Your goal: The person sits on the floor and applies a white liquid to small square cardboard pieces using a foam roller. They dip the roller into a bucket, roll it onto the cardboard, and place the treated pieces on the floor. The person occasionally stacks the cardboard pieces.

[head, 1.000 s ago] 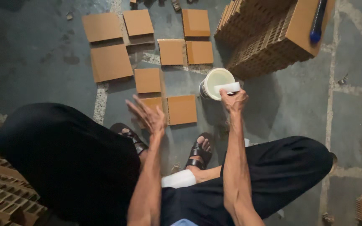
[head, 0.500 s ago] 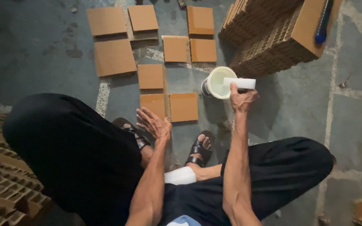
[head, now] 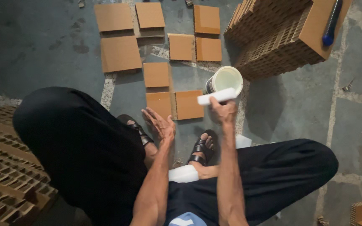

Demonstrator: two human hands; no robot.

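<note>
Head view, looking down on a person seated cross-legged on a grey stone floor. The right hand is raised above the right foot, its grip pinched around one end of a flat white applicator; the rest of the applicator juts out to the left of the fingers, roughly level. Directly beyond the applicator, and partly overlapped by it in this view, stands a small white bucket, upright and open at the top; whether applicator and bucket touch cannot be told. The left hand hovers empty, palm up, fingers spread and slightly curled, just short of two square cardboard pieces that lie side by side on the floor, the nearer edge of the left one close to the fingertips. More cardboard squares lie flat in loose rows farther out. Upper right, a stack of honeycomb cardboard carries a blue-handled tool on its top sheet. Further honeycomb cardboard lies at lower left. Black sandals show on both feet.
</note>
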